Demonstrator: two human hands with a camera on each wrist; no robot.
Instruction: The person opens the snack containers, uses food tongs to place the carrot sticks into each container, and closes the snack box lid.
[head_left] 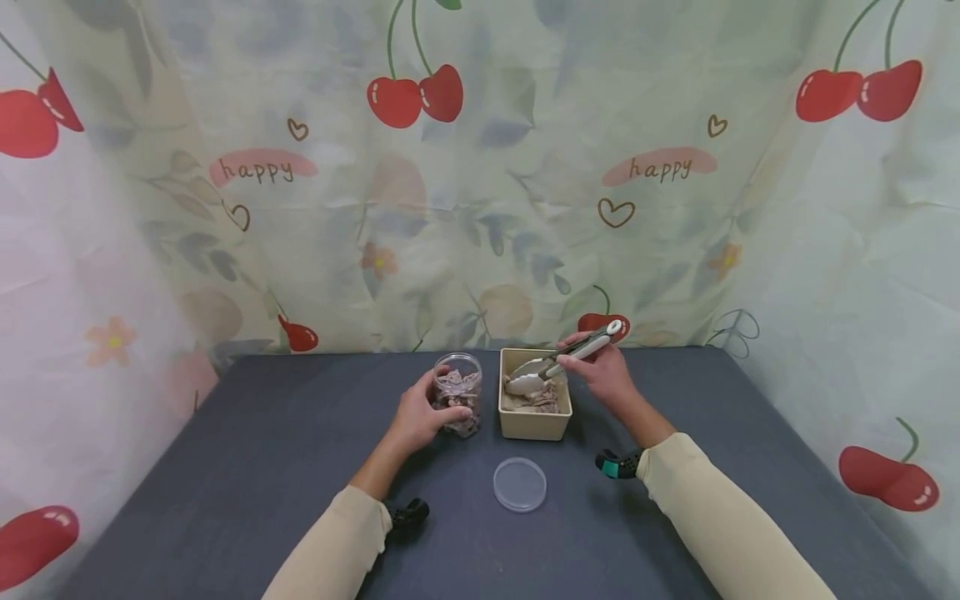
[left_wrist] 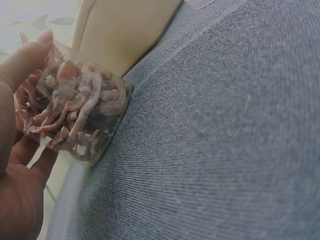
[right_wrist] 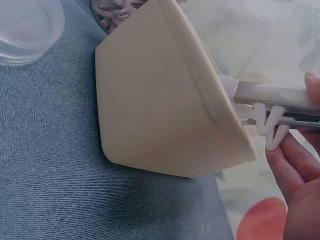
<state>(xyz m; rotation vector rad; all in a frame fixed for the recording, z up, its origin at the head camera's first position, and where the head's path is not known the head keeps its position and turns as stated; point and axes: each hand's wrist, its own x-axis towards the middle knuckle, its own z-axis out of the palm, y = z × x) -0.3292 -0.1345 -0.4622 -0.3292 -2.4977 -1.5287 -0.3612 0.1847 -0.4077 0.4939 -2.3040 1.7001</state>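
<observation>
A clear jar (head_left: 458,392) with several pale pinkish-brown dried strips inside stands on the dark cloth. My left hand (head_left: 422,414) grips it round the side; in the left wrist view the thumb and fingers wrap the jar (left_wrist: 75,100). Just right of it is a beige bin (head_left: 534,427) with more of the strips (head_left: 542,400) in it. My right hand (head_left: 600,371) holds a pair of tongs (head_left: 558,360) with white-grey handles. The tongs' heads reach down into the bin, and its wall (right_wrist: 155,100) hides them in the right wrist view.
A round clear lid (head_left: 520,484) lies on the dark table cloth (head_left: 300,467) in front of the bin. Behind the table's far edge hangs a curtain (head_left: 465,208) printed with cherries. A black band (head_left: 618,463) sits at each wrist.
</observation>
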